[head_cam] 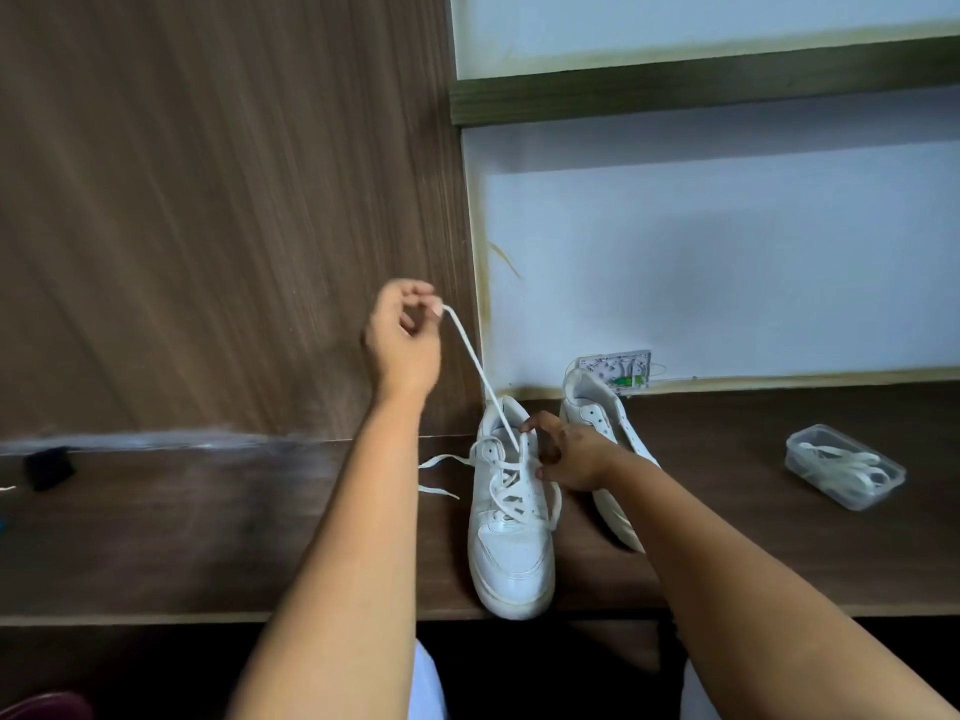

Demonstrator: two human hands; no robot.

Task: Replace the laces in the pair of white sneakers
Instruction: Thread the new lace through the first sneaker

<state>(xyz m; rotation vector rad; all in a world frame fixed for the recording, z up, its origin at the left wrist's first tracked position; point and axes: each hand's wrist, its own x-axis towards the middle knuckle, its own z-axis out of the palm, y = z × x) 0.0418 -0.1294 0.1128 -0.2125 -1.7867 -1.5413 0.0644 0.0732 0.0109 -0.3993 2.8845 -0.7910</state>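
Note:
A white sneaker [511, 553] stands on the dark wooden table [208, 537], toe toward me at the front edge. Its white lace [475, 363] runs taut from a top right eyelet up to my left hand [402, 337], which is raised above the shoe and pinches the lace's end. The other lace end lies loose on the table left of the shoe. My right hand [569, 452] grips the shoe's right collar by the eyelets. The second white sneaker [597, 413] lies behind my right arm, with no lace visible in it and partly hidden.
A clear plastic tub [844, 467] holding white laces sits at the right of the table. A small white box with green parts [621, 368] leans on the back wall. A dark object [49, 467] lies at the far left. Wood panelling rises behind.

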